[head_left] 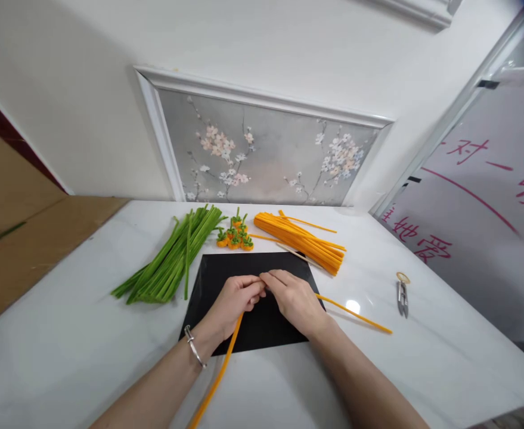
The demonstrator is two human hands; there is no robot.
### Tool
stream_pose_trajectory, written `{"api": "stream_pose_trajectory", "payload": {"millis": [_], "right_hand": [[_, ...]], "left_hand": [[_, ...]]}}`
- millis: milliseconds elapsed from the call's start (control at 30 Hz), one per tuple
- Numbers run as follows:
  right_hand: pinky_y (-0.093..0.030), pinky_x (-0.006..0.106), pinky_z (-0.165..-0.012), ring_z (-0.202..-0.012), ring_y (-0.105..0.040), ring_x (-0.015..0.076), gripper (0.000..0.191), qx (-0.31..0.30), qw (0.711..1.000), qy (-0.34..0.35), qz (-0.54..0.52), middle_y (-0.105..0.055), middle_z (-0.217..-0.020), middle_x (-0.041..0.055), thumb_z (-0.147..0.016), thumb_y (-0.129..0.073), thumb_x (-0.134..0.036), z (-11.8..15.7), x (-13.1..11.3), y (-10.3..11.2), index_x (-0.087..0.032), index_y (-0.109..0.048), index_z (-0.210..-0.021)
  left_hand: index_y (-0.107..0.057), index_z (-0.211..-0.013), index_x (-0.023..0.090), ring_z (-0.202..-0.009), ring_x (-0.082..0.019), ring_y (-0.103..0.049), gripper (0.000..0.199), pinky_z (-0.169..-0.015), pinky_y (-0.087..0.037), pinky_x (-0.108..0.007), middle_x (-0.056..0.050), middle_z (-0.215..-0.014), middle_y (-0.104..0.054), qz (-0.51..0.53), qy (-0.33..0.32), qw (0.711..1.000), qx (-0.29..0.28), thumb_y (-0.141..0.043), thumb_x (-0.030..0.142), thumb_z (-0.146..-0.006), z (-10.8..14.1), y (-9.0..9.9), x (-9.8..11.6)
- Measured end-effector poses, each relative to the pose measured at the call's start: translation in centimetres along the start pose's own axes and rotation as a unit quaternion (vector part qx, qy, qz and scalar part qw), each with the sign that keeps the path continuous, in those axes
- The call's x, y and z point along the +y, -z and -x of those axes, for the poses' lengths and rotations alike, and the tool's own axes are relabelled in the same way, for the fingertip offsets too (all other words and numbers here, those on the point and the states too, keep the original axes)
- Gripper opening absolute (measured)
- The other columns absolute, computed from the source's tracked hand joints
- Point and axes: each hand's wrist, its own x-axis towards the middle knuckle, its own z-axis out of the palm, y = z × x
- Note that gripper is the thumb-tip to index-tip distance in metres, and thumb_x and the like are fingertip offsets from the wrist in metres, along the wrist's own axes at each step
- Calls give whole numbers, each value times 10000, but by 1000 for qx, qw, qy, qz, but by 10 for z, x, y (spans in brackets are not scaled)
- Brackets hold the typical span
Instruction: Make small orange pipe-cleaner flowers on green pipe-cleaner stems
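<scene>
Over the black mat (217,268), my left hand (239,298) is closed in a pinch on an orange pipe cleaner (226,360). One length of it runs down from under that hand past the front of the view. My right hand (291,295) is also closed, its fingertips meeting the left ones. The bit between the fingertips is hidden. Another orange length (355,313) emerges from behind my right hand and extends over the white table; whether it belongs to the same pipe cleaner I cannot tell.
A bundle of green pipe cleaners (172,262) lies left of the mat, a bundle of orange ones (301,238) behind it to the right. Several small orange-and-green pieces (235,235) sit between them. Thread snips (402,295) rest at the right. A wall panel (266,155) stands behind.
</scene>
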Motion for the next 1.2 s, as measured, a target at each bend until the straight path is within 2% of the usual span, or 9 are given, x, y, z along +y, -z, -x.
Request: {"api": "stream_pose_trajectory", "payload": {"millis": [300, 433, 600, 833, 933, 1033, 1133, 1200], "right_hand": [[-514, 268, -708, -813, -639, 180, 200, 25, 998, 20, 58, -681, -909, 71, -925, -466, -77, 1, 2, -1, -166, -627, -1004], [-480, 269, -717, -783, -609, 172, 163, 28, 997, 35, 61, -665, -851, 52, -930, -481, -93, 1, 2, 4, -167, -626, -917], [-428, 298, -691, -723, -542, 178, 177, 32, 993, 59, 96, -644, -827, 48, -953, -450, -123, 1, 0, 9, -161, -620, -923], [-355, 324, -675, -802, -527, 194, 170, 13, 988, 70, 136, -645, -923, 65, -954, -453, -133, 2, -4, 16, -163, -592, -1047], [-318, 330, -661, -784, -513, 191, 130, 11, 987, 58, 149, -636, -873, 46, -946, -482, -154, 2, -5, 17, -182, -596, -1002], [-293, 328, -652, -766, -505, 188, 117, 12, 989, 46, 141, -628, -821, 34, -931, -496, -148, 1, -6, 17, -197, -602, -931], [-291, 317, -644, -746, -507, 188, 149, 15, 994, -7, 106, -619, -762, 39, -884, -493, -100, -1, -8, 16, -190, -598, -830], [-310, 300, -648, -743, -525, 184, 179, 4, 997, -66, 44, -624, -746, 42, -839, -477, -55, -1, -8, 17, -184, -590, -789]], "left_hand": [[-630, -779, 103, -482, -35, -351, 140, -429, -187, -175, 7, -647, -542, 28, 35, 999, -8, -647, 208, -689, -2, 3, -1], [-604, -797, 115, -503, -38, -363, 167, -421, -185, -166, -4, -692, -557, 27, 34, 999, -29, -668, 253, -728, -1, 4, 1], [-511, -671, 135, -455, -35, -297, 380, -394, -137, -184, 20, -619, -473, 26, 61, 993, -98, -609, 478, -801, -1, 9, 4], [-440, -674, 176, -431, -30, -217, 294, -384, -114, -187, 63, -606, -390, -5, 60, 991, -118, -650, 373, -734, -1, 15, 3], [-467, -696, 173, -427, -38, -226, 224, -383, -132, -192, 49, -619, -423, -44, 32, 991, -122, -601, 343, -755, -1, 15, 3], [-524, -714, 161, -450, -60, -299, 166, -403, -207, -202, 24, -631, -485, -108, -29, 988, -106, -573, 303, -784, -1, 13, 2], [-564, -688, 166, -588, -110, -422, 156, -548, -353, -237, 0, -673, -525, -181, -125, 974, -62, -555, 251, -818, 1, 9, -2], [-596, -688, 176, -709, -145, -465, 157, -694, -386, -278, -16, -733, -547, -223, -183, 957, -40, -537, 207, -830, 2, 8, -6]]}}
